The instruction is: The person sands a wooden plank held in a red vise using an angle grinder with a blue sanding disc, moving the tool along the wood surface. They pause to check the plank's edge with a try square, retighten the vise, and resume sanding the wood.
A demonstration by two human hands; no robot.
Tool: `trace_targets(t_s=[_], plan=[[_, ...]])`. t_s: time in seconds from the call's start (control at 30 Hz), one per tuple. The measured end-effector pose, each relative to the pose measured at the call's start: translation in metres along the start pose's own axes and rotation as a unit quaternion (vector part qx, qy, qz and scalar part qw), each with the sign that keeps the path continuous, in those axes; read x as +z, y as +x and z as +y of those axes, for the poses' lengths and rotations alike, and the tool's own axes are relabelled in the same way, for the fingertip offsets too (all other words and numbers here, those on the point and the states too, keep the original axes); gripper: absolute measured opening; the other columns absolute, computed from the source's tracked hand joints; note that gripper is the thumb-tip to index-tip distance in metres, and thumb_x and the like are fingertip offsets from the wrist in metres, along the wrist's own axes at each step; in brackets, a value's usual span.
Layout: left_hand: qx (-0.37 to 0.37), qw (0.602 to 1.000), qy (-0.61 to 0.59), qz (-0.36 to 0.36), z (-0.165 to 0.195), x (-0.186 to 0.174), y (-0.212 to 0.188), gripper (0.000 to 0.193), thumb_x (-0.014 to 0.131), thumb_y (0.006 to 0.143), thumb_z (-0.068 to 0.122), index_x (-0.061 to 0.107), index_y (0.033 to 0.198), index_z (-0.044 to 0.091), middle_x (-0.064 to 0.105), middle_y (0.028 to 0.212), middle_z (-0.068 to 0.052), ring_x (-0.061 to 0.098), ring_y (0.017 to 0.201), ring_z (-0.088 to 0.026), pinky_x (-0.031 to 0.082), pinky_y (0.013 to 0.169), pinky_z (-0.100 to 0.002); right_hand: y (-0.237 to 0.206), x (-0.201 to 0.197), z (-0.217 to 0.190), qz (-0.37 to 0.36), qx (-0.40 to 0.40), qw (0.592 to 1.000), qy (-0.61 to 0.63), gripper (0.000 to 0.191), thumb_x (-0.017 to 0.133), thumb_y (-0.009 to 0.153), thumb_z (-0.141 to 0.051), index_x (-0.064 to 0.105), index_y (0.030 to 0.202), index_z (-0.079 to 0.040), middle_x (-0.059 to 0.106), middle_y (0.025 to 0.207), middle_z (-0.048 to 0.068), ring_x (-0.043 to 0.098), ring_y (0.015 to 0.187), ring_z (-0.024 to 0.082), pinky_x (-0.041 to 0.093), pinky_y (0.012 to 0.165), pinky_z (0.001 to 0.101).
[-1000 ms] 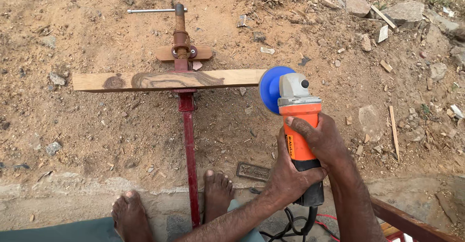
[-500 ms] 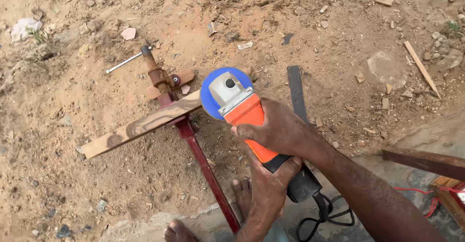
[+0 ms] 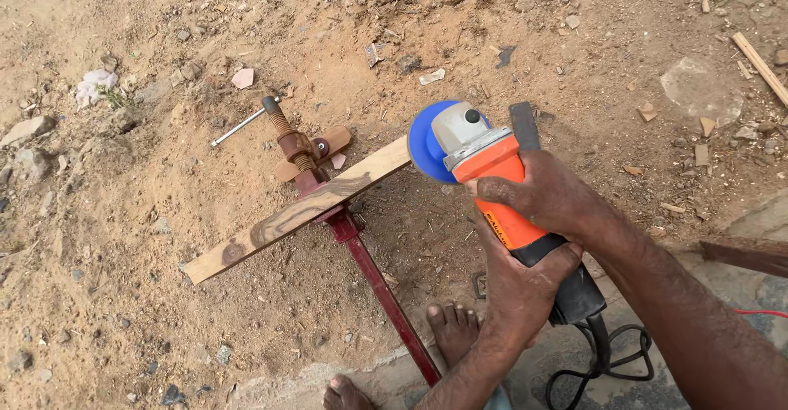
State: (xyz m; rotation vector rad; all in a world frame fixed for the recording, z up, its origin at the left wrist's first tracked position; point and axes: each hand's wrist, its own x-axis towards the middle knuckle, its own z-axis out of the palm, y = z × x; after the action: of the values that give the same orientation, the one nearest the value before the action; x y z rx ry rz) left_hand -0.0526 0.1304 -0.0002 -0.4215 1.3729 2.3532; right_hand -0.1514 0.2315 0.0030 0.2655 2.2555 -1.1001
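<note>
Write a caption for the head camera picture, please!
Both hands grip an orange angle grinder at the end of a clamped wooden plank.

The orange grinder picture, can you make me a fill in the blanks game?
1. The grinder has a round disc coloured ____.
2. Its disc meets the end of a wooden ____, clamped in a red vise.
3. The right hand and left hand grip the grinder, so ____ hands hold it.
4. The ground is sandy ____.

Missing words: blue; plank; both; dirt
</note>
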Motion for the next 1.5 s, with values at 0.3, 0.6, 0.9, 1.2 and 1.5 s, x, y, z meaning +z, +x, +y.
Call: trace_targets(t_s=[0.3,0.6,0.9,1.2,1.5], plan=[[-0.036,0.997,0.068,-0.013,-0.008,0.020,0.018,0.105,0.076,0.074,0.018,0.013,0.157,0.006,0.054,0.123,-0.013,0.065,0.104,-0.020,0.062,0.083,-0.034,0.007,-0.018,0.040,0.022,0.028,0.981,0.190,0.049,0.074,0.082,-0.040,0.073,0.116,-0.004,0.074,0.097,0.009,0.069,0.084,0.017,0.058,0.073,0.0354],[-0.008,0.997,-0.016,-0.081,0.002,-0.001,0.001,0.101,0.077,0.079,0.014,0.016,0.158,0.004,0.055,0.128,-0.013,0.064,0.112,-0.019,0.060,0.093,-0.035,-0.015,-0.009,0.015,0.068,-0.009,0.997,0.017,0.062,0.071,0.078,-0.054,0.070,0.119,-0.007,0.077,0.095,0.013,0.077,0.083,0.023,0.062,0.074,0.0385],[-0.033,0.992,-0.125,-0.008,-0.013,-0.049,-0.029,0.101,0.085,0.077,0.024,0.018,0.152,0.009,0.058,0.126,-0.011,0.066,0.114,-0.020,0.060,0.097,-0.038,-0.018,0.046,-0.046,-0.021,-0.031,0.994,-0.098,0.067,0.077,0.073,-0.055,0.066,0.121,-0.010,0.076,0.103,0.014,0.075,0.099,0.030,0.059,0.085,0.0437],[-0.043,0.995,-0.074,-0.042,-0.018,-0.026,-0.016,0.100,0.081,0.085,0.016,0.015,0.159,0.007,0.061,0.126,-0.013,0.066,0.111,-0.020,0.060,0.096,-0.036,-0.015,0.018,-0.022,0.015,0.003,0.994,-0.105,0.062,0.078,0.073,-0.055,0.072,0.114,-0.009,0.078,0.097,0.014,0.077,0.091,0.029,0.060,0.083,0.0432],[-0.018,0.994,-0.025,-0.101,-0.015,-0.007,0.005,0.105,0.080,0.085,0.023,0.011,0.162,0.007,0.053,0.129,-0.012,0.064,0.115,-0.019,0.060,0.097,-0.036,-0.014,-0.009,-0.008,0.053,-0.003,0.996,-0.068,0.055,0.072,0.079,-0.052,0.074,0.115,-0.010,0.079,0.091,0.013,0.078,0.081,0.024,0.063,0.073,0.0396]])
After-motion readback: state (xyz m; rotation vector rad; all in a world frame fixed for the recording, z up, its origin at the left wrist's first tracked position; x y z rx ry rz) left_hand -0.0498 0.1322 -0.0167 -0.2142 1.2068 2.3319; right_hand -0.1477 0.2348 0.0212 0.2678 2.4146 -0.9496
